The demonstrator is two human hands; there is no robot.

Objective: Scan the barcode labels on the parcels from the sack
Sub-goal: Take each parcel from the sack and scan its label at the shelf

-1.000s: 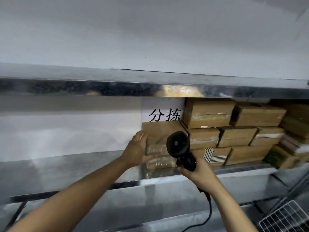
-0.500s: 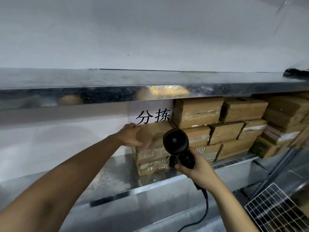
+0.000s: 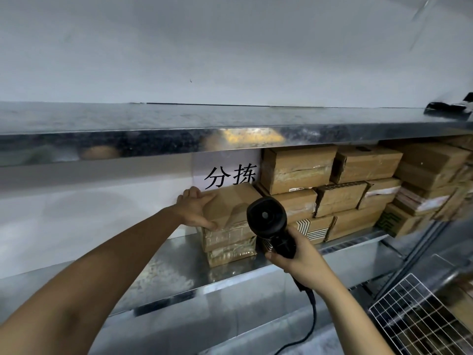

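A brown cardboard parcel point(image 3: 233, 206) lies on top of two taped parcels at the left end of a stack on the metal shelf point(image 3: 174, 267). My left hand point(image 3: 195, 210) grips its left end, fingers along the top edge and thumb against the front. My right hand point(image 3: 299, 262) holds a black corded barcode scanner point(image 3: 267, 217) by its handle, its round head in front of the parcel's right part. No barcode label shows on the held parcel.
More cardboard parcels point(image 3: 340, 190) fill the shelf to the right, up to the upper shelf point(image 3: 230, 139). A white sign with black characters point(image 3: 230, 175) hangs behind. A wire basket point(image 3: 419, 316) sits at lower right. A dark object point(image 3: 450, 107) lies on the top shelf.
My left hand has moved from the front of the stack up to the top parcel's left end and now grips it. The scanner stays in my right hand, held in front of the stack.
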